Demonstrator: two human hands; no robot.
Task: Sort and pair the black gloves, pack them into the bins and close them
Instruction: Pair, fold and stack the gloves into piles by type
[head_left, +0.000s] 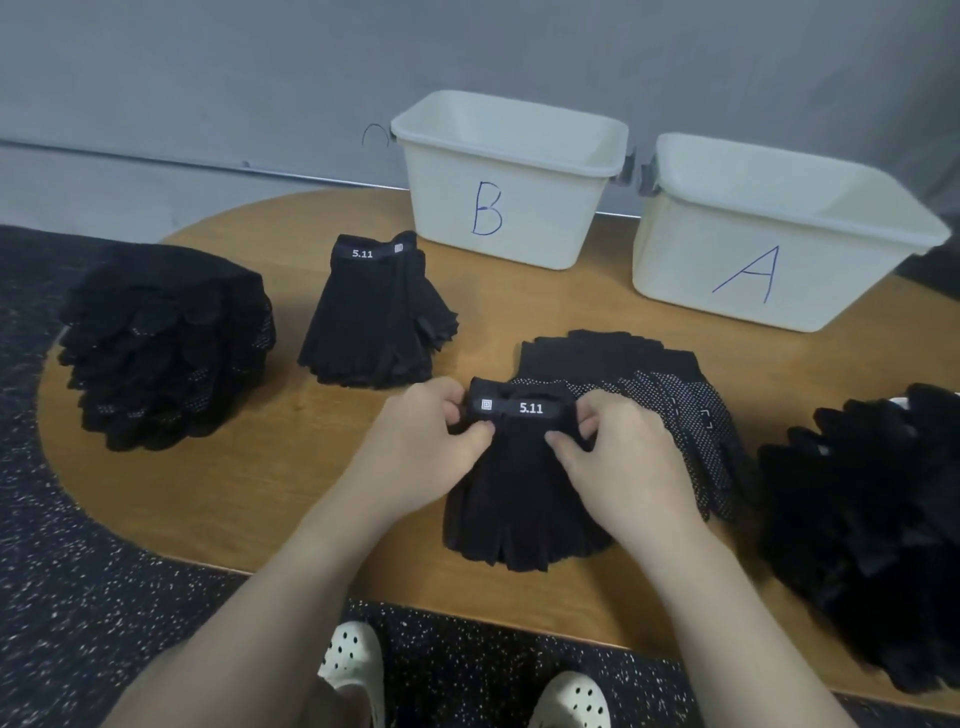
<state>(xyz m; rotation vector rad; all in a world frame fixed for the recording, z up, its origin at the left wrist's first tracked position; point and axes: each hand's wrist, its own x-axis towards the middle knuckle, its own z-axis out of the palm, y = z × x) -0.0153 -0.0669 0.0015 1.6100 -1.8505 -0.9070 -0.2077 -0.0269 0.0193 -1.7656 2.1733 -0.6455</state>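
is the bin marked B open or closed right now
Open. The white bin marked B has no lid on it; its rim and inner walls show. Its floor is hidden, so whether it holds gloves cannot be told.

Black gloves (524, 493) in 5 piles before open bins (506, 182).

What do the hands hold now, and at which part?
Both hands, left and right, pinch the fingerless glove stack at its labelled cuff band.

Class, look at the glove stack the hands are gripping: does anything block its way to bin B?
Nothing visible does. Both hands, left hand and right hand, pinch the cuff of the glove stack; bare table lies between it and bin B, which stands open.
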